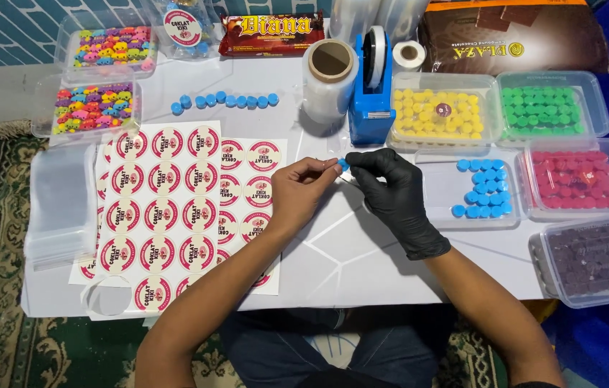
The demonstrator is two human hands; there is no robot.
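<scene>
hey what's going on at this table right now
A person sits at a white table. The bare left hand and the black-gloved right hand meet over a small blue candy and a bit of clear wrap, pinched between the fingertips. A row of blue candies lies farther back. To the right sit clear tubs of yellow, green, blue, red and dark pieces; round sticker sheets lie to the left.
</scene>
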